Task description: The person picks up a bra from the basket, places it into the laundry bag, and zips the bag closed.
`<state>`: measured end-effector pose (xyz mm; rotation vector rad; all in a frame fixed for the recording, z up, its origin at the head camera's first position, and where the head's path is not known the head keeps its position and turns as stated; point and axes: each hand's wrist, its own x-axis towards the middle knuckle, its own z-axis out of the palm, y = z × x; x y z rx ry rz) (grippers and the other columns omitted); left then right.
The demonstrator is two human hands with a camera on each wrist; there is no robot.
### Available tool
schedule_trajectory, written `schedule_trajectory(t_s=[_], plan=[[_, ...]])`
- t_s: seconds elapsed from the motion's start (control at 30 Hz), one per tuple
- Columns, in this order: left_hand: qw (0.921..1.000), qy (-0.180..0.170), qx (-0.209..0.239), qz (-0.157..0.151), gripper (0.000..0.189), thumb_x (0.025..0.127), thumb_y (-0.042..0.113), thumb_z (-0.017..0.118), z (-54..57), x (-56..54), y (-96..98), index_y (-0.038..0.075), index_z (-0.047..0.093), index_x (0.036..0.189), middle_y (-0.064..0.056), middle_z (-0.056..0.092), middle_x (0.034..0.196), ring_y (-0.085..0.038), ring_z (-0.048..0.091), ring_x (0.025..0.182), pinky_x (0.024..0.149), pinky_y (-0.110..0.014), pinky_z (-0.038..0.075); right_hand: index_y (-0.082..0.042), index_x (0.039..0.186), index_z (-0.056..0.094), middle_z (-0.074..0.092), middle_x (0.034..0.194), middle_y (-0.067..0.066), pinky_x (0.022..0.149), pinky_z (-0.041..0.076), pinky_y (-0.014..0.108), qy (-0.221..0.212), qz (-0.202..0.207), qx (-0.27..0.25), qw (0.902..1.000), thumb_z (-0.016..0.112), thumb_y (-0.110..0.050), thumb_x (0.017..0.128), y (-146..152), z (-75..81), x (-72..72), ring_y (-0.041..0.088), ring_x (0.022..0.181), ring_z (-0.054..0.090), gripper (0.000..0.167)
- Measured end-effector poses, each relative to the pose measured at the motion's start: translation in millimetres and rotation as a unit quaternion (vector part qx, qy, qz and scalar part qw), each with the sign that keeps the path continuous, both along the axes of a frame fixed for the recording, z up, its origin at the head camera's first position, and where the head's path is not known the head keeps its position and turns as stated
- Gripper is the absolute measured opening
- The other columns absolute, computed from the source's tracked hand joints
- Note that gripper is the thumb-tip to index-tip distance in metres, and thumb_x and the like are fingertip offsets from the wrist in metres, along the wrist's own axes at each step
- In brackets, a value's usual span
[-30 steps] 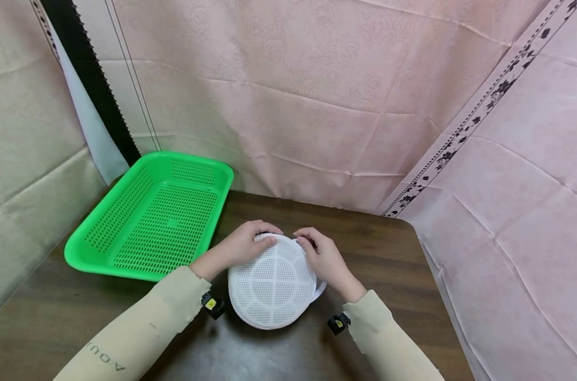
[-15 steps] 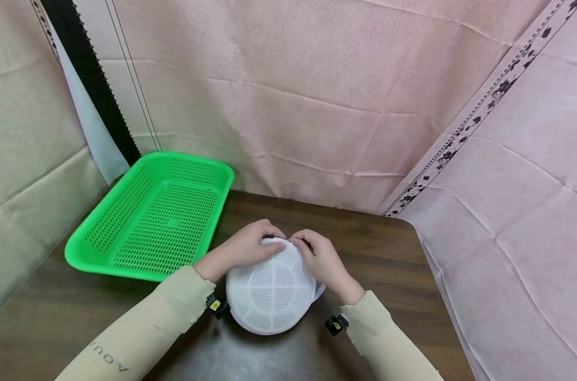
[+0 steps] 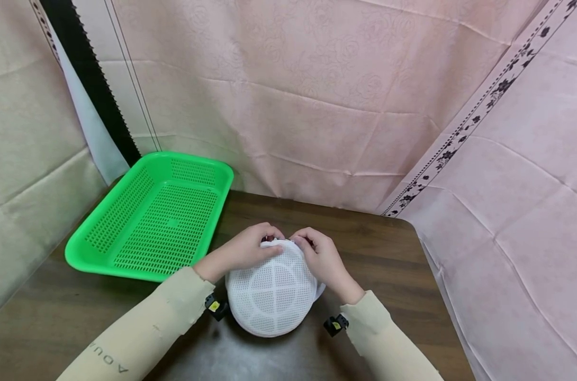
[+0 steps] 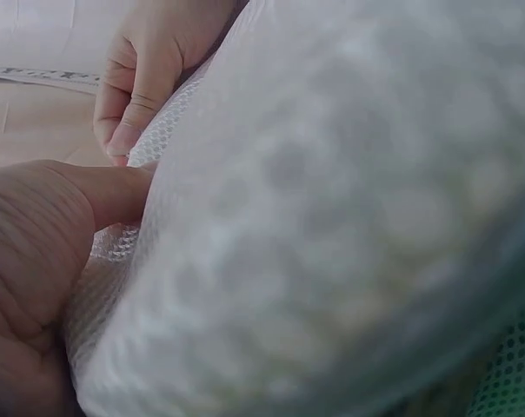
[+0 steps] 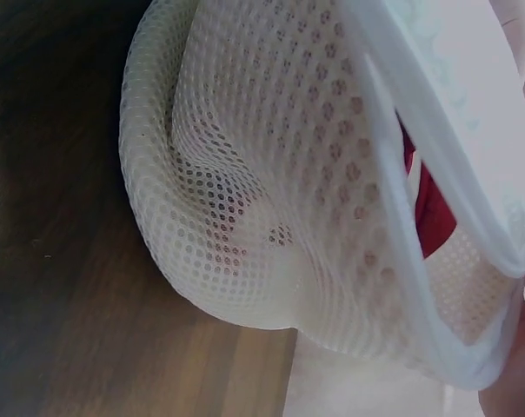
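A round white mesh laundry bag [image 3: 271, 304] is held over the table between both hands, its flat face toward me. My left hand [image 3: 243, 248] grips its far left edge, thumb on top and fingers behind. At the far rim, right beside it, my right hand [image 3: 324, 259] pinches the edge between thumb and fingers. A white strap [image 3: 319, 291] loops off the bag's right side. The right wrist view shows the mesh [image 5: 271, 130] close up, with something red [image 5: 432, 213] visible in a gap between white bands; its kind is hidden.
A green perforated plastic basket [image 3: 212, 222] stands at the back left of the brown wooden table [image 3: 379, 254]. Pale patterned curtains [image 3: 307, 106] hang behind the table and along both sides. Each wrist carries a small black camera [image 3: 336, 324].
The left hand has shifted slightly right, closer to the right hand at the far rim. The bag has tilted a little, its near edge lower in view.
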<state>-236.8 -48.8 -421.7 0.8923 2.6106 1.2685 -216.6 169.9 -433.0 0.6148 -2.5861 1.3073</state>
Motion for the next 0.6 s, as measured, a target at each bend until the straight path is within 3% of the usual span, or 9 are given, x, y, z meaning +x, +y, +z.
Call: schedule_trajectory(t_s=[0.6], plan=[[0.9997,-0.014,0.018,0.013,0.012,0.091,0.023,0.068,-6.7,-0.3,-3.2,0.019,0.067,0.102,0.005,0.058,0.093,-0.016,0.053,0.087,0.08,-0.034,0.045,-0.022,0.096,0.067,0.064,0.09,-0.011,0.066,0.051,0.03,-0.003,-0.01,0.013,0.9999,0.061,-0.019,0.096,2.8,-4.3,-1.1,0.011,0.074,0.057,0.007]])
